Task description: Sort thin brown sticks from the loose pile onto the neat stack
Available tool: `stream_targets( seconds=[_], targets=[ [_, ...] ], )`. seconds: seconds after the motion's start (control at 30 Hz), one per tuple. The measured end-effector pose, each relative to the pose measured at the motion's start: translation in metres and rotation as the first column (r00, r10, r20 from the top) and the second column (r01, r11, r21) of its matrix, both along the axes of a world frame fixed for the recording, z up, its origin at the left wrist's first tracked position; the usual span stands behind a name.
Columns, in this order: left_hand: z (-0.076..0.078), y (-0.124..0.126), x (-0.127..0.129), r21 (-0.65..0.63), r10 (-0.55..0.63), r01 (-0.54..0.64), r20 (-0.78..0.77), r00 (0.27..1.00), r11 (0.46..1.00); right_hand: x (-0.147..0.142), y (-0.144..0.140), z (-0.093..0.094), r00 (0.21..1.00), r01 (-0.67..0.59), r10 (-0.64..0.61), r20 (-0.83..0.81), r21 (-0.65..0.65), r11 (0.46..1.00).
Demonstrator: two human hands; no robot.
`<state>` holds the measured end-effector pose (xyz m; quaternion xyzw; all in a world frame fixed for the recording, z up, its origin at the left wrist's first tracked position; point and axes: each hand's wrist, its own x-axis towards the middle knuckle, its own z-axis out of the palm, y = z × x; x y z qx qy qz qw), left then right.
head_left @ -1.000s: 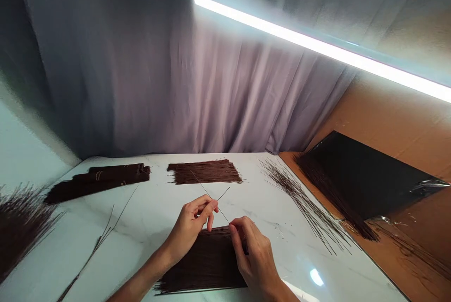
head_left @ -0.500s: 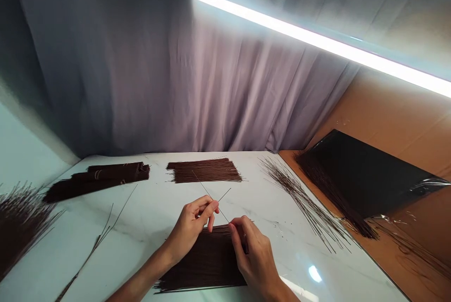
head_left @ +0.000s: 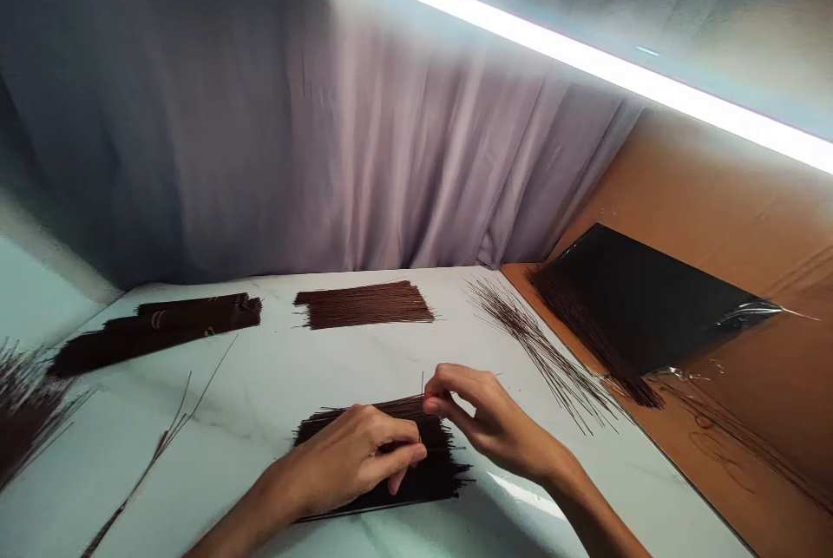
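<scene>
The left hand [head_left: 361, 458] lies flat across the near stack [head_left: 390, 454] of thin dark sticks at the front of the white bench [head_left: 279, 376], fingers curled down onto it, seemingly to pin the sticks so they do not roll or fan out. Its grip is closed loosely on the top of the stack; whether it pinches any one stick I cannot tell. The right hand [head_left: 488, 419] hovers just above the stack's far right corner, its thumb and forefinger pinched shut on a single stick [head_left: 423, 384] that stands almost upright, apparently lifted clear of the rest so it comes away alone.

A second flat stack [head_left: 364, 305] lies farther back in the middle, well apart from the hands. To its left are tied bundles [head_left: 162, 328], and at the far left edge a loose tuft of sticks [head_left: 26, 406] fans toward the middle. A few stray sticks [head_left: 175, 423] lie on the bare bench between that tuft and the near stack. To the right a loose spread [head_left: 540, 350] runs diagonally along the bench's edge, close to the right wrist; a careless sweep of that arm could scatter it. Beyond the edge a black sheet [head_left: 644, 298] holding more sticks rests on brown cardboard [head_left: 748, 193]. A grey curtain [head_left: 325, 150] hangs behind, under a bright strip light [head_left: 586, 63].
</scene>
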<state>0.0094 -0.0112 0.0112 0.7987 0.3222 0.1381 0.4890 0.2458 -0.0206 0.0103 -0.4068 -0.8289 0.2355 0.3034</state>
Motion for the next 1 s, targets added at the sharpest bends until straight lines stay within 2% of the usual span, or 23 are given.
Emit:
stream_targets(
  seconds=[0.1,0.17,0.23,0.33,0.43,0.5,0.57,0.63,0.73,0.8,0.87,1.0],
  targets=[
    [-0.005,0.007,0.002,0.056,0.106,-0.106,0.012,0.994,0.993,-0.008,-0.016,-0.006,0.986,0.068,-0.108,0.13,0.28,0.958],
    [-0.006,0.014,0.001,0.016,0.173,-0.176,0.106,0.979,0.984,-0.018,-0.026,-0.018,0.985,0.119,-0.155,0.073,0.357,0.926],
    [-0.003,0.019,0.0,-0.1,0.229,-0.212,0.201,0.952,0.972,-0.028,-0.03,-0.033,0.987,0.162,-0.152,-0.056,0.311,0.937],
    [0.006,0.019,-0.001,-0.292,0.276,-0.192,0.279,0.92,0.937,-0.035,-0.021,-0.048,0.965,0.144,-0.126,-0.23,0.061,0.988],
    [0.017,0.012,-0.003,-0.331,0.235,-0.129,0.303,0.924,0.935,-0.027,-0.003,-0.045,0.942,0.033,-0.092,-0.322,-0.184,0.982],
    [0.022,0.007,-0.004,-0.32,0.139,-0.05,0.263,0.955,0.946,-0.015,0.008,-0.033,0.945,-0.038,-0.049,-0.323,-0.256,0.966],
    [0.021,0.004,-0.004,-0.286,0.027,0.025,0.175,0.984,0.958,-0.002,0.014,-0.019,0.964,-0.072,0.003,-0.267,-0.247,0.966],
    [0.014,0.005,-0.003,-0.198,-0.013,0.028,0.077,0.997,0.98,0.006,0.015,-0.006,0.987,-0.046,0.024,-0.162,-0.134,0.99],
    [0.001,0.015,-0.002,0.019,0.089,-0.089,-0.001,0.996,0.996,0.004,0.004,0.001,0.997,0.047,-0.056,0.051,0.159,0.986],
    [-0.003,0.024,-0.003,0.107,0.194,-0.197,0.032,0.98,0.975,-0.005,-0.006,-0.004,0.983,0.056,-0.101,0.156,0.269,0.961],
    [-0.002,0.031,-0.006,0.096,0.261,-0.271,0.107,0.959,0.958,-0.016,-0.015,-0.015,0.985,0.031,-0.069,0.156,0.234,0.972],
    [0.003,0.033,-0.012,-0.141,0.283,-0.257,0.21,0.936,0.956,-0.027,-0.014,-0.034,0.996,0.055,-0.056,-0.065,-0.028,0.998]
  ],
)
